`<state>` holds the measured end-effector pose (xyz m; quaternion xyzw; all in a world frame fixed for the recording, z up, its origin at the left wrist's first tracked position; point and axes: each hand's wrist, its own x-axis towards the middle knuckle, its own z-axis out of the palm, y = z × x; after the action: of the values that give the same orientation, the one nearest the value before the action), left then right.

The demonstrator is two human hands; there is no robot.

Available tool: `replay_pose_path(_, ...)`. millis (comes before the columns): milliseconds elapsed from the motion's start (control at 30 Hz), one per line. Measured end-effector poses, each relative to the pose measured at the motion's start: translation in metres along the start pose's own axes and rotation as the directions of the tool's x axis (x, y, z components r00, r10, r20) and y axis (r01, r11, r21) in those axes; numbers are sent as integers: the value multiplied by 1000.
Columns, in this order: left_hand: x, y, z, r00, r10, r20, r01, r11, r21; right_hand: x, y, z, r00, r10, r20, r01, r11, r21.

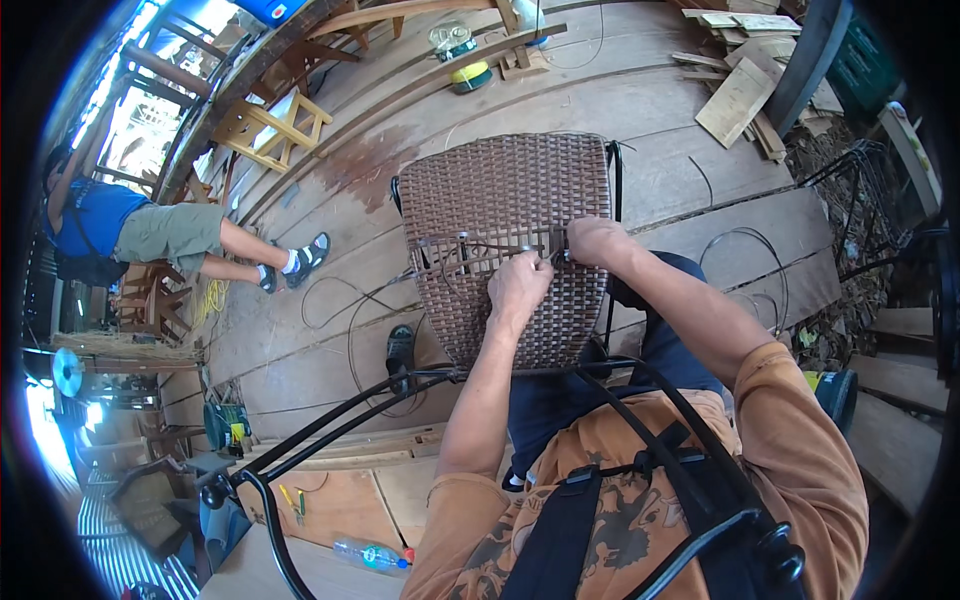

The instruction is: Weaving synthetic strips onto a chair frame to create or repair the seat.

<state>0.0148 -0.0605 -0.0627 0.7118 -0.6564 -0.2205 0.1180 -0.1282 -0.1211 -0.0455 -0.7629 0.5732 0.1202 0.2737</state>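
In front of me is a chair seat (500, 180) woven from flat brown wicker strands on a black metal frame (350, 415). Loose brown strands (450, 262) cross the middle of the weave from the left edge toward my hands. My left hand (518, 290) is closed with its fingertips pinched at the weave, near the end of a strand. Just to its right, my right hand (597, 243) is closed near the seat's right edge. A short dark piece shows beside its fingers; what exactly they grip is hidden.
Long loose strands (350, 330) curl over the plank floor left of the seat. A person (150, 230) stands at the left. Yellow-green spools (468, 72) stand beyond the seat, scrap boards (740, 100) at far right. Pliers (298, 505) and a bottle (370, 553) lie at lower left.
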Motion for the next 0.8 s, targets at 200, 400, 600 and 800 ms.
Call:
replay_pose_path(200, 16, -12, -13, 981, 171, 86, -179, 979, 93, 2, 11, 23, 994, 41, -101, -30, 993, 111)
replay_pose_path(400, 15, -26, -16, 977, 173, 127, -177, 984, 21, 4, 5, 30, 991, 21, -133, -2, 990, 141)
replay_pose_path(600, 16, -6, -8, 964, 266, 16, -264, 944, 200, 8, 12, 23, 997, 15, -71, 1, 973, 229)
replay_pose_path(800, -24, 38, -32, 892, 433, -133, -418, 900, 125, -27, 34, 4, 954, 263, -141, -226, 946, 234)
